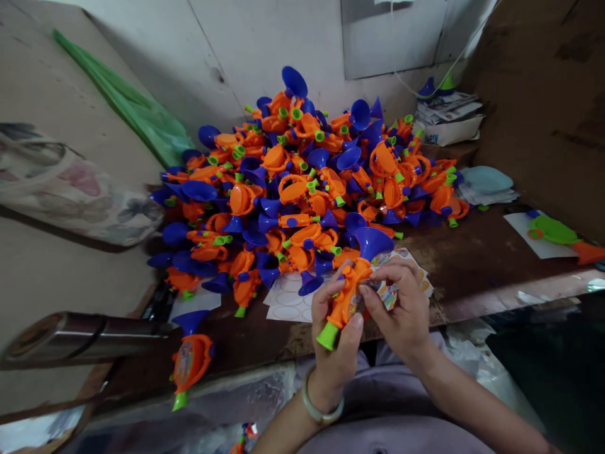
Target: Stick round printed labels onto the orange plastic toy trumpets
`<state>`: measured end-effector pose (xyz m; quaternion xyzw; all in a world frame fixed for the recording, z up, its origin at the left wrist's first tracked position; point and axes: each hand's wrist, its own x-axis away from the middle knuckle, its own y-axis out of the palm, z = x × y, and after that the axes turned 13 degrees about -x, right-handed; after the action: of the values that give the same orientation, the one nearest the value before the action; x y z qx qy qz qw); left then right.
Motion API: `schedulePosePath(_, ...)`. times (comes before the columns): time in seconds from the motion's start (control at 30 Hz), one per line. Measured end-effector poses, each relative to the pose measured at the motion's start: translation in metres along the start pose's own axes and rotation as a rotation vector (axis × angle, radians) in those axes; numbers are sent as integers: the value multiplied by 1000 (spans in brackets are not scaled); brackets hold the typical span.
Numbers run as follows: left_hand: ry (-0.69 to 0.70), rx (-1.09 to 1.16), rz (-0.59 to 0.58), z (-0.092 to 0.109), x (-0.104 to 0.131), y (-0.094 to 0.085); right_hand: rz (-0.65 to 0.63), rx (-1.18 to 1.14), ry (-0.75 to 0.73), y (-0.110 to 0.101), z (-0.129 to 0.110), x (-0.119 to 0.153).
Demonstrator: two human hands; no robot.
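My left hand (pixel 336 359) is wrapped around an orange toy trumpet (pixel 350 284) with a blue bell and a lime-green mouthpiece, its bell pointing away from me. At the trumpet's side, my right hand (pixel 404 309) pinches a printed sticker (pixel 372 285) between thumb and fingertips; how much of it touches the toy is hidden. Beneath my hands lie a sheet of colourful stickers (pixel 420 268) and white sheets with oval outlines (pixel 286 299). To the left, another toy trumpet (pixel 191 362) with a picture on its side rests at the table edge.
A large heap of toy trumpets (pixel 293 189) covers the back of the brown table (pixel 472 258). A steel flask (pixel 80 340) lies at left. At right are a light-blue dish (pixel 486 180), a paper stack (pixel 449 116) and a green-and-orange toy (pixel 558 230).
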<state>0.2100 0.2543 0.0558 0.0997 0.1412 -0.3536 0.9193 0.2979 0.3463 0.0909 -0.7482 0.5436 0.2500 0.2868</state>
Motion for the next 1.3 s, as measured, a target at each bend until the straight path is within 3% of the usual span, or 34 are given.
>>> schedulePosePath(0.13,-188,167,-47,1,-1,-1,120,122,-24,-2,18,-2)
schedulePosePath(0.2,-287,260,-89,3,0,-1,105,113,-27,-3,26,-5)
schedulePosePath(0.3,-345,306,-85,7,0,0,21,134,-50,-8,38,-11)
schedulePosePath(0.43,-422,304,-113,10,-1,-13,112,219,-57,-29,63,-11)
schedulePosePath(0.53,-295,39,-8,3,1,-48,1,278,113,-53,92,1)
schedulePosePath(0.63,75,-546,177,-13,9,-104,-163,504,307,-78,119,17)
schedulePosePath(0.7,276,-869,197,-30,15,-145,-310,630,453,-89,132,26)
schedulePosePath(0.77,307,-1093,158,-47,20,-181,-400,680,551,-95,137,31)
schedulePosePath(0.83,238,-1188,55,-60,22,-209,-412,675,574,-96,137,33)
schedulePosePath(0.93,159,-1219,-69,-65,20,-230,-354,641,540,-94,132,32)
schedulePosePath(1.03,192,-1210,-20,-57,15,-220,-246,571,500,-95,128,29)
schedulePosePath(1.13,255,-1022,55,-45,17,-176,-83,452,445,-99,125,25)
schedulePosePath(1.2,92,-767,-27,-37,22,-133,34,363,416,-102,119,23)
schedulePosePath(1.3,-445,-215,-270,-27,24,-68,156,250,383,-100,102,20)
